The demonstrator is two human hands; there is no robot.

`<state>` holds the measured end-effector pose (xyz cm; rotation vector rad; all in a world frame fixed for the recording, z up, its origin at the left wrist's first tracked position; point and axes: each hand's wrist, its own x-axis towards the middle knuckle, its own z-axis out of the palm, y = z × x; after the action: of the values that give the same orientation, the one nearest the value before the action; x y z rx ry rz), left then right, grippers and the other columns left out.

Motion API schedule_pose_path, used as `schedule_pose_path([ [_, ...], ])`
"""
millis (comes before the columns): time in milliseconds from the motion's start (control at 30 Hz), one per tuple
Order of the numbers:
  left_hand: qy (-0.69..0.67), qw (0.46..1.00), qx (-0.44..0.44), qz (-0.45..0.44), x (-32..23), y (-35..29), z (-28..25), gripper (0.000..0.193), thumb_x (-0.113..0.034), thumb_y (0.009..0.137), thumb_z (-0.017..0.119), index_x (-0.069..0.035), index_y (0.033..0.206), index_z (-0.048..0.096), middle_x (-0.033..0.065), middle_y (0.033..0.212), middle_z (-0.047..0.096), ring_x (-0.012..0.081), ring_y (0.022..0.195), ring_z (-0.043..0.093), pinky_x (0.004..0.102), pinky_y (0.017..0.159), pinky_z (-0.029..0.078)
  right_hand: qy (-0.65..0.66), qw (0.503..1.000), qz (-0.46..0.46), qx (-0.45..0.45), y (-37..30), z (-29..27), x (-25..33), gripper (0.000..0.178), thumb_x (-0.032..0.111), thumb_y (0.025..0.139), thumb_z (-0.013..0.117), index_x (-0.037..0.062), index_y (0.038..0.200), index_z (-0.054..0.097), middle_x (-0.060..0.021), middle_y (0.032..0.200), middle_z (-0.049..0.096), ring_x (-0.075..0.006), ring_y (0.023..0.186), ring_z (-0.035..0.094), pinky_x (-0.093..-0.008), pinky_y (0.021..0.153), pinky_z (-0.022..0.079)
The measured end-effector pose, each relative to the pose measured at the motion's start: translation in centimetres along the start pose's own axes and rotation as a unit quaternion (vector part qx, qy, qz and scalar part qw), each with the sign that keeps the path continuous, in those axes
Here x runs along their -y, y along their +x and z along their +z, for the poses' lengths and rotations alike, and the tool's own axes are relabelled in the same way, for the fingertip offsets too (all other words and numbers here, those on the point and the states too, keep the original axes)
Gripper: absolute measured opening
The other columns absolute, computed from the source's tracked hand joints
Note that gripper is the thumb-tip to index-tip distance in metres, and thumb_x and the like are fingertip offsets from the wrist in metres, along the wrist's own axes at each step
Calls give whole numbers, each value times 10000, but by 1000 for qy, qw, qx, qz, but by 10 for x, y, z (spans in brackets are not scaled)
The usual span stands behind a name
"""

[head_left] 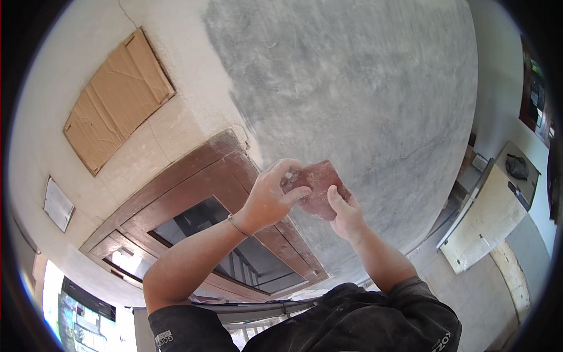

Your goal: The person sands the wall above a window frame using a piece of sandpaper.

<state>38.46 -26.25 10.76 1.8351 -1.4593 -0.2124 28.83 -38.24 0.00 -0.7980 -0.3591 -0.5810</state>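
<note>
A dusty reddish-brown piece of sandpaper [320, 179] is held between my two hands in front of the wall. My left hand [271, 196] is closed on its left edge, with the thumb lying across the face. On the lower right side, my right hand [347, 216] pinches it, thumb on top and the other fingers hidden behind. Pale dust coats both hands. Behind the sheet rises a wall with a large patchy grey coat [358, 88], and its left part is cream.
Left of the grey area is a brown wooden frame [176, 185] with dark glass. A cardboard piece [120, 100] and a small pale plate [58, 203] are on the cream wall. To the right stands a pale-topped table [484, 220] with a dark bundle [516, 167] near it.
</note>
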Motion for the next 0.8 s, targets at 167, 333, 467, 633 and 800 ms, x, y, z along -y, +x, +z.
schedule_pose_path([
  [167,327,890,-200,247,6,6,-39,354,-168,751,710,-60,1056,568,100,1016,597,253,852,618,322,689,477,-401,909,-43,-105,18,23,12,305,151,936,518,-50,1163,554,-145,1091,625,-232,1004,617,-290,869,469],
  [333,619,622,-247,410,-4,34,-141,314,-49,696,594,-84,1009,592,86,1059,570,259,1097,528,392,895,360,-663,567,-488,-31,95,60,34,358,99,862,536,3,1204,574,-139,1216,586,-299,1129,561,-365,925,440],
  [467,610,602,-387,339,-1,48,-175,335,-43,662,548,-84,991,588,72,1073,565,251,1115,517,389,896,345,-726,464,-507,-3,158,94,33,382,120,866,515,24,1233,555,-107,1271,552,-284,1219,485,-455,1022,338],
  [633,585,565,-448,372,7,46,-171,348,-95,597,555,-136,940,591,27,1009,563,207,1069,539,367,841,368,-744,455,-490,14,135,50,-40,378,105,878,526,16,1245,543,-155,1280,538,-331,1229,471,-499,1005,340],
  [800,570,579,-440,383,7,51,-171,390,-15,586,515,-103,960,585,32,1007,586,210,1034,564,340,816,349,-709,482,-514,-3,189,99,3,353,125,883,480,54,1219,563,-123,1270,537,-313,1203,476,-515,1029,308],
])
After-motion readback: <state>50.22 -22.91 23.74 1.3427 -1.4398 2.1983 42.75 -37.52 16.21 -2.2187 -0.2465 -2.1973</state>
